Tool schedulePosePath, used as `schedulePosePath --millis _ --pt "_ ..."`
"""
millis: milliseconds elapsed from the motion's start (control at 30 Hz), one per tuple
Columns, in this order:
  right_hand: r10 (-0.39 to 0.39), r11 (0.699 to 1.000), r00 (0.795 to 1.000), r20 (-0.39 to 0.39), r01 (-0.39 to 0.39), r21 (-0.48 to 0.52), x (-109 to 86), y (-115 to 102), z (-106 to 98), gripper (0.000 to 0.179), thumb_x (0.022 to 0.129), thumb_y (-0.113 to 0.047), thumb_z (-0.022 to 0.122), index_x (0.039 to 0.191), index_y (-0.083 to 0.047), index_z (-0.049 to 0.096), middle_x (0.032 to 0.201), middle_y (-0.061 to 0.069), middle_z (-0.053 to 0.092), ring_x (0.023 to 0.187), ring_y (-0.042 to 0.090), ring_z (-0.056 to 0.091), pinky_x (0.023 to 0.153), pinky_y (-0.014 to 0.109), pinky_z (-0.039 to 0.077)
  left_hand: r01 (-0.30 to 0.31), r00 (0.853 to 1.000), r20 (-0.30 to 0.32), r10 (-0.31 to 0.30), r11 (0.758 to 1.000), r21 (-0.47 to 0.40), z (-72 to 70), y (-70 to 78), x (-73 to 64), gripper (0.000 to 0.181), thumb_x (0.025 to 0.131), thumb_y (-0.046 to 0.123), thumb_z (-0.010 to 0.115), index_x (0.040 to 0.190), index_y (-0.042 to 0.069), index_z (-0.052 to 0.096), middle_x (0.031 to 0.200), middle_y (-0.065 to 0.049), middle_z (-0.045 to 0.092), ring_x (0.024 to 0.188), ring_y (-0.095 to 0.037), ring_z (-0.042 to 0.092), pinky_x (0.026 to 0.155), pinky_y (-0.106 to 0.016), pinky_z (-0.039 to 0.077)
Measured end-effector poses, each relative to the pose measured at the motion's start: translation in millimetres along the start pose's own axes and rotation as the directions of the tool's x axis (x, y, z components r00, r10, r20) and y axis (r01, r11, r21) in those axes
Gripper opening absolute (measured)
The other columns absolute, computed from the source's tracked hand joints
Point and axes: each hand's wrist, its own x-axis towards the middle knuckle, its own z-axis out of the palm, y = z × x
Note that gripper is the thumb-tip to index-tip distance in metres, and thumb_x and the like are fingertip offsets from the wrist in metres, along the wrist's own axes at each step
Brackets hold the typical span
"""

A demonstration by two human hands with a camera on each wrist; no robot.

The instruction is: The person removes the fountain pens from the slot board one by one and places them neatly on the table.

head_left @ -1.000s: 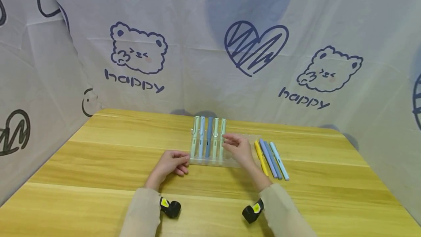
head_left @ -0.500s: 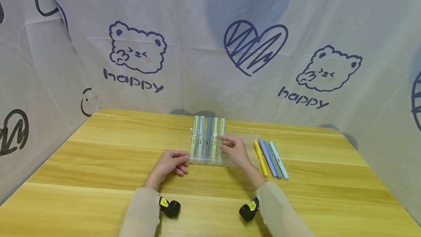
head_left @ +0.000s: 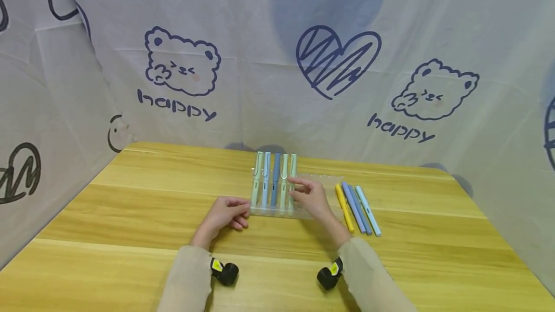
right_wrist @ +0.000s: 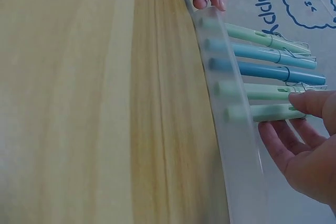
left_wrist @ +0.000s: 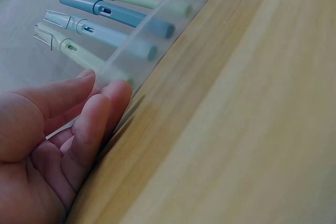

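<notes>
A clear plastic pen stand (head_left: 270, 213) holds a row of capped pens: a green pen (head_left: 257, 177), a light blue pen (head_left: 266, 177), a dark blue pen (head_left: 275, 172) and two more green ones. My left hand (head_left: 225, 214) pinches the stand's left front corner between thumb and fingers. My right hand (head_left: 313, 200) is at the rightmost green pen (right_wrist: 262, 112), thumb on its upper side and fingers beneath it. That pen lies in the stand parallel to the others, its lower end behind the front lip (right_wrist: 239, 129).
Right of the stand, a yellow pen (head_left: 344, 208), a lavender pen (head_left: 353, 207), a blue pen (head_left: 361, 211) and a light blue pen (head_left: 368, 212) lie loose on the wooden table (head_left: 433, 235). A printed cloth (head_left: 260, 61) hangs behind the table.
My right hand has shifted slightly left and now sits closer around the rightmost green pen. The left hand keeps its place at the stand's corner.
</notes>
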Motion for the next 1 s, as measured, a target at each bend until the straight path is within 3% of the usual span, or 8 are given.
schedulePosePath --millis 233,400,533,800,1000 --pt "-0.093 0.995 0.995 -0.046 0.091 -0.047 1.8 2.5 1.1 0.028 0.075 0.013 0.062 0.103 0.009 0.062 0.109 0.021 0.058 0.085 0.03 0.059 0.067 0.025 0.053 0.003 1.0 0.0 -0.003 1.0 -0.002 0.2 0.1 0.4 0.029 0.089 0.004 0.052 0.113 -0.013 0.054 0.074 -0.012 0.061 0.054 -0.014 0.06 0.049 -0.023 0.053" --pt "-0.209 0.976 0.973 -0.093 0.202 -0.082 2.8 2.1 0.1 0.028 0.074 0.012 0.064 0.101 0.009 0.063 0.104 0.021 0.06 0.08 0.028 0.059 0.069 0.024 0.053 0.007 1.0 -0.002 -0.007 1.0 -0.003 -0.1 -0.7 0.7 0.029 0.089 0.003 0.052 0.113 -0.013 0.053 0.074 -0.012 0.061 0.054 -0.014 0.06 0.049 -0.023 0.053" --pt "-0.251 0.967 0.962 -0.112 0.244 -0.07 2.7 -0.8 -1.1 0.027 0.073 0.011 0.066 0.1 0.01 0.063 0.102 0.021 0.06 0.079 0.026 0.059 0.069 0.023 0.053 0.01 1.0 -0.001 -0.01 1.0 -0.001 -0.2 -1.3 1.2 0.029 0.089 0.003 0.051 0.113 -0.013 0.053 0.074 -0.011 0.06 0.054 -0.014 0.06 0.049 -0.023 0.053" --pt "-0.223 0.974 0.961 -0.161 0.213 -0.077 -1.5 -7.3 -4.5 0.021 0.071 0.008 0.07 0.091 0.009 0.064 0.093 0.02 0.063 0.072 0.013 0.056 0.064 0.019 0.051 0.008 1.0 -0.001 -0.008 1.0 -0.003 -0.6 -2.0 1.6 0.029 0.089 0.004 0.051 0.113 -0.013 0.053 0.074 -0.011 0.06 0.054 -0.014 0.06 0.049 -0.023 0.053" --pt "-0.224 0.973 0.954 -0.202 0.205 -0.111 -3.5 -7.8 -10.9 0.011 0.071 0.005 0.072 0.079 0.007 0.064 0.079 0.016 0.064 0.064 0.008 0.052 0.052 0.015 0.045 0.004 1.0 0.001 -0.004 1.0 -0.004 -0.7 -1.5 1.0 0.029 0.09 0.003 0.051 0.114 -0.014 0.052 0.074 -0.011 0.06 0.054 -0.014 0.06 0.049 -0.023 0.053"
